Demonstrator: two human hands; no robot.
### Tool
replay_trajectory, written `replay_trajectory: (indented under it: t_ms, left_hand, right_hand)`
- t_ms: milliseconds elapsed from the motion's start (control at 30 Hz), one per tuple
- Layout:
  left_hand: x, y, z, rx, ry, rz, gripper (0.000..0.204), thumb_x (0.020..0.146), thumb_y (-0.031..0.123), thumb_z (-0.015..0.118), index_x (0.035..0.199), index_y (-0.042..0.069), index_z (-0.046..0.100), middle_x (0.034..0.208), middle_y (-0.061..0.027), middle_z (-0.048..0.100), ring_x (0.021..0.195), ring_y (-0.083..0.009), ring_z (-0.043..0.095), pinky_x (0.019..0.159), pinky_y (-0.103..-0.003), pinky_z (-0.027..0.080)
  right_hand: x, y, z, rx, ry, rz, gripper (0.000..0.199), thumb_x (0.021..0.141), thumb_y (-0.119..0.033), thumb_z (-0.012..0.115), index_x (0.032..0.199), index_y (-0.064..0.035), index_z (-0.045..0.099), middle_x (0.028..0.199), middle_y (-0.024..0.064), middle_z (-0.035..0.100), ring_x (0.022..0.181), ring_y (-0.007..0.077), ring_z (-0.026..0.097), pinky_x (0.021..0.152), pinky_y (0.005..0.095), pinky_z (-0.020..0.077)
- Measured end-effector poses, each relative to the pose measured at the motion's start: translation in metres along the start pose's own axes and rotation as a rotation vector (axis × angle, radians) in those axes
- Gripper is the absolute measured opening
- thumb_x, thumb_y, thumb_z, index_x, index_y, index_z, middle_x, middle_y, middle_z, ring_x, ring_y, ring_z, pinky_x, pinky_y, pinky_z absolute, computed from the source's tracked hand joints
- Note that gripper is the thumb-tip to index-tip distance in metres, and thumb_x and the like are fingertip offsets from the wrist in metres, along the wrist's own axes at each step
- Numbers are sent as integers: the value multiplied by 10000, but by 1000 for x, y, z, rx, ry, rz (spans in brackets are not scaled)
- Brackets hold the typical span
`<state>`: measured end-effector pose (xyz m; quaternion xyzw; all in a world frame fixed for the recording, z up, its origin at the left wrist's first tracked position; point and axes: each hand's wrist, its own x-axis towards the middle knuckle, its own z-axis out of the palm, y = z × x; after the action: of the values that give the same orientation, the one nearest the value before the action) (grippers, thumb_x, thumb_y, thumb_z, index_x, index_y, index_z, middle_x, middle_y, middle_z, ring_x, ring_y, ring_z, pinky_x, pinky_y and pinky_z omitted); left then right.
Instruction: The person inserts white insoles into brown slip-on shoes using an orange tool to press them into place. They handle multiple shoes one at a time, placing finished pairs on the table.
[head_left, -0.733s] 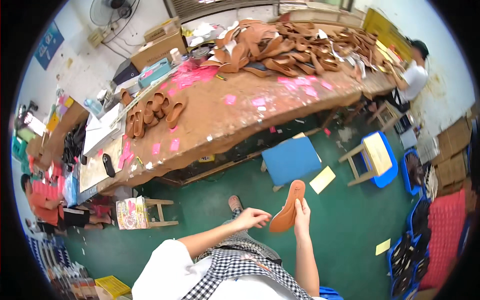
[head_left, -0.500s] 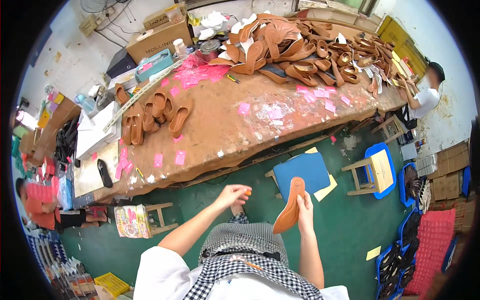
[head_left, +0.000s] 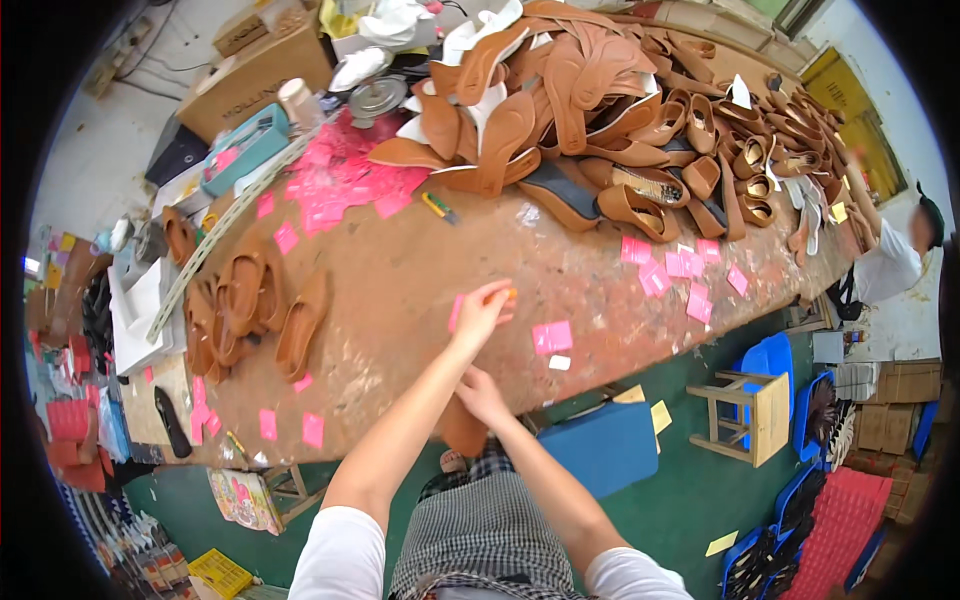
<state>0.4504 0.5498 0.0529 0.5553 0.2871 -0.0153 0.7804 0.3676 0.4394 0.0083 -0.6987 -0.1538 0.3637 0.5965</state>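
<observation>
Over the front part of the table, my left hand [head_left: 486, 312] is closed, with a small orange object [head_left: 512, 294] at its fingertips, too small to name. My right hand [head_left: 483, 397] sits just below the left wrist, gripping a brown shoe insole [head_left: 463, 430] that hangs down at the table's edge. The insole's upper part is hidden behind my left forearm and the right hand. Close to the left hand lie a pink packet [head_left: 551, 338] and a small white scrap [head_left: 560, 363].
A large heap of brown insoles [head_left: 505, 135] and brown shoes [head_left: 640, 210] covers the table's back. Several brown flats [head_left: 303, 325] stand at left, near pink packets [head_left: 340, 175] and a yellow-green cutter [head_left: 438, 206]. A blue-topped stool [head_left: 600, 450] is under the front edge. Another person [head_left: 890, 260] works at far right.
Both hands moved forward to the table, and the right hand swung left with the insole to below the left wrist. The view has moved closer to the table.
</observation>
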Motion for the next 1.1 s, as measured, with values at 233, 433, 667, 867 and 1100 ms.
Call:
replay_trajectory:
  t_ms: [233, 433, 667, 867, 1100]
  left_hand:
    - [184, 38, 93, -412, 131, -95, 555, 940, 268, 684, 1376, 12, 455, 1346, -161, 568, 1270, -257, 533, 1035, -383, 468]
    - [153, 76, 131, -284, 98, -36, 458, 922, 242, 707, 1277, 18, 524, 1291, -107, 598, 1160, -175, 570, 999, -327, 456]
    - [-23, 98, 22, 663, -99, 246, 263, 893, 263, 694, 1089, 108, 615, 965, -123, 660, 723, -297, 667, 666, -380, 554]
    - [-85, 45, -122, 1713, -123, 289, 113, 895, 228, 676, 982, 161, 648, 835, -81, 602, 704, -249, 667, 570, -368, 547]
    - [-108, 54, -118, 156, -246, -413, 258, 992, 270, 626, 1120, 51, 678, 785, -30, 662, 534, -95, 570, 481, -238, 451]
  right_hand:
    - [114, 13, -42, 250, 88, 58, 376, 919, -140, 658, 1242, 41, 592, 1167, 146, 685, 1051, 229, 642, 916, 361, 504]
    - [133, -45, -182, 199, 227, 40, 345, 946, -116, 594, 1231, 77, 582, 1175, 160, 685, 1099, 212, 626, 967, 366, 484]
    - [52, -50, -149, -197, -230, 153, 326, 968, -220, 635, 1211, -4, 606, 1184, 153, 654, 1151, 282, 608, 1004, 400, 471]
    - [117, -100, -194, 107, 395, 58, 230, 1006, -169, 573, 1126, 8, 656, 1019, 18, 688, 911, 95, 620, 791, 255, 508]
    - [69, -149, -78, -568, -559, -130, 591, 883, -288, 718, 1420, -121, 536, 984, 92, 698, 813, 266, 676, 722, 367, 534]
